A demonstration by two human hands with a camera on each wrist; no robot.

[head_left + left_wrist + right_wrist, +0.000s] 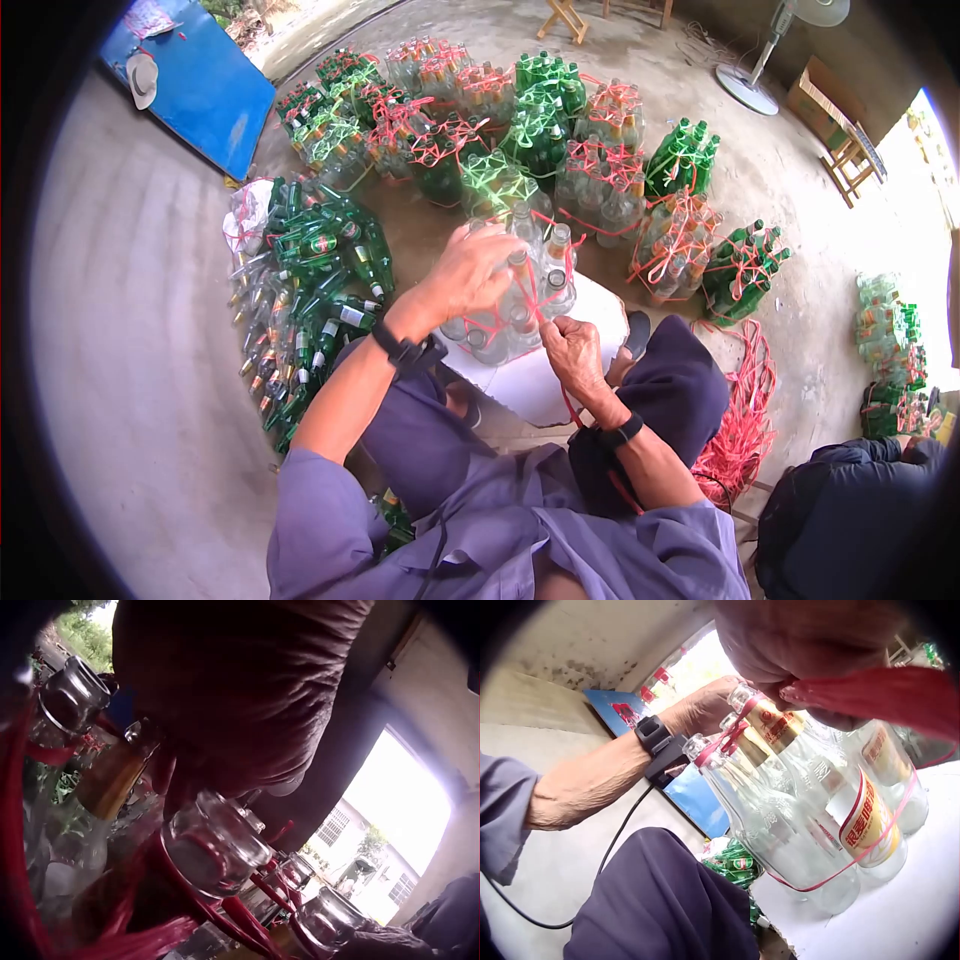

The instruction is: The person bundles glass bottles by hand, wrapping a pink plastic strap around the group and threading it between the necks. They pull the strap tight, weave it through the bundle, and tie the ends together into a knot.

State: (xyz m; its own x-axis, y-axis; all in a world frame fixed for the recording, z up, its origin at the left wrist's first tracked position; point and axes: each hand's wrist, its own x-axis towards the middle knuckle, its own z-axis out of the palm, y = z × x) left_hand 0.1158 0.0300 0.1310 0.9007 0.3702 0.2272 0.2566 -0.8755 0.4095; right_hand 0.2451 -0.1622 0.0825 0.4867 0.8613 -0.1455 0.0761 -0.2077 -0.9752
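Observation:
A bundle of clear glass bottles (pixel 520 315) stands upright on a white board (pixel 590 310) in front of the person. Red plastic strapping (pixel 817 885) circles the bottles low down and loops round their necks (pixel 217 844). The left hand (pixel 465 275) reaches over the bottle tops from the left, its fingers bent down among the necks; what they hold is hidden. At the near right side of the bundle, the right hand (pixel 575 355) pinches a red strap (pixel 885 694) pulled away from the necks. Gold foil and a label (pixel 870 825) show on the bottles.
Tied bundles of green and clear bottles (pixel 600 190) stand in rows ahead. Loose green bottles (pixel 320 245) lie heaped at left. A pile of red strapping (pixel 740 420) lies on the floor at right, near another person (pixel 850 510). A fan (pixel 750 90) stands at the back.

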